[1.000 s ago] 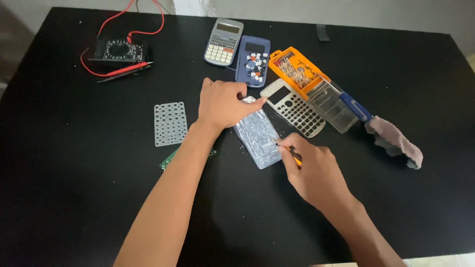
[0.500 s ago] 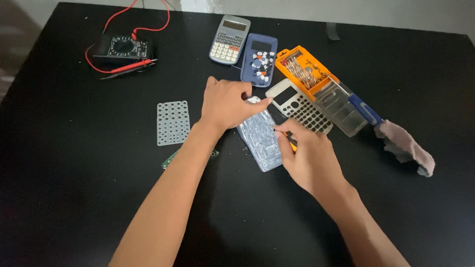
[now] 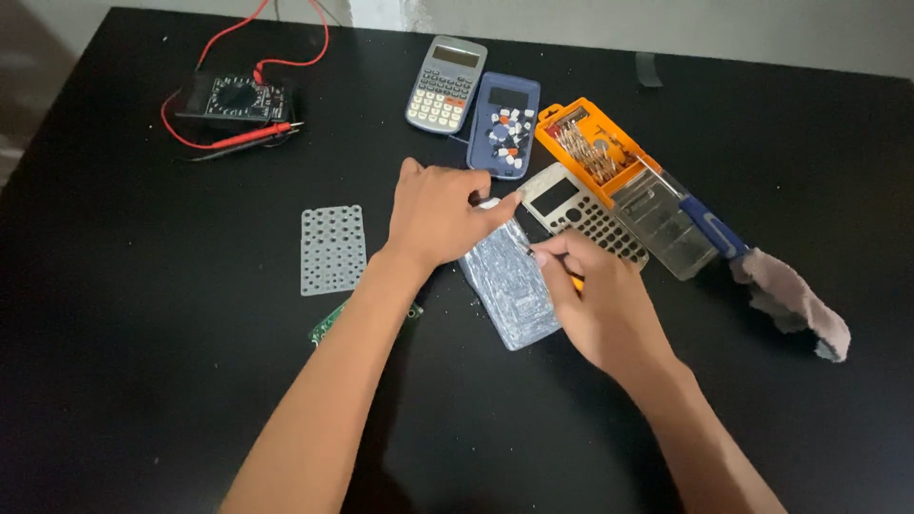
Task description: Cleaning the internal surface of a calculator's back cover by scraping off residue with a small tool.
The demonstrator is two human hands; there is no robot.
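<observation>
Calculator already apart: grey front bezel (image 3: 583, 217), clear keypad mat (image 3: 332, 249) and loose keys lie on the black surface (image 3: 143, 381); left hand (image 3: 440, 214) pins the silvery back shell (image 3: 509, 286), right-hand fingers (image 3: 557, 269) pinch a yellow-handled screwdriver (image 3: 575, 282) on it.

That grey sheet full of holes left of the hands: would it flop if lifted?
The perforated sheet looks thin and lies flat on the table, so it would probably bend and droop. It seems light for its size. Being flat, it likely slides rather than rolls.
</observation>
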